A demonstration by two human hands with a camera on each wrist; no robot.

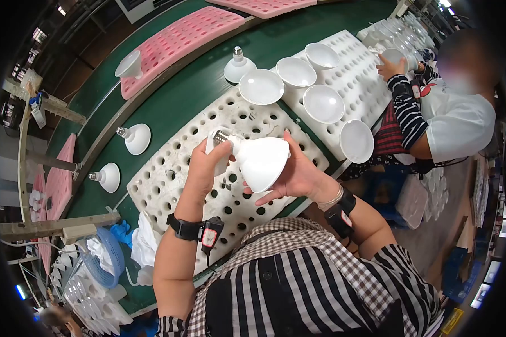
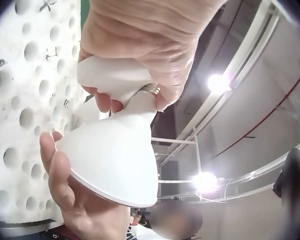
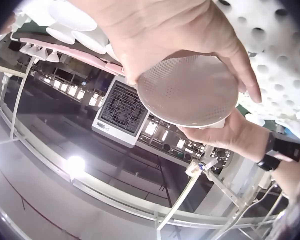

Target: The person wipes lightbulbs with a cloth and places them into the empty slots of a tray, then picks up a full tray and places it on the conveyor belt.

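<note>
A white cone-shaped lamp (image 1: 262, 163) is held between both hands above a perforated white board (image 1: 177, 147). The left hand (image 1: 211, 159) grips a smooth white piece (image 2: 112, 75) beside the lamp's metal screw base (image 2: 151, 88); its thumb lies near that base. The right hand (image 1: 303, 174) holds the lamp's wide end from the side and below, and in the left wrist view its fingers curl at the rim. Facing the right wrist view is the lamp's round, dotted front (image 3: 190, 92), with the right hand (image 3: 165, 30) around its edge.
Several white lamps (image 1: 261, 87) stand at the board's far edge and on a second white board (image 1: 348, 59). Two lamps (image 1: 136, 139) lie on the green belt at left. Pink boards (image 1: 180, 42) lie behind. A person (image 1: 455, 106) works at right. Blue baskets (image 1: 108, 261) stand lower left.
</note>
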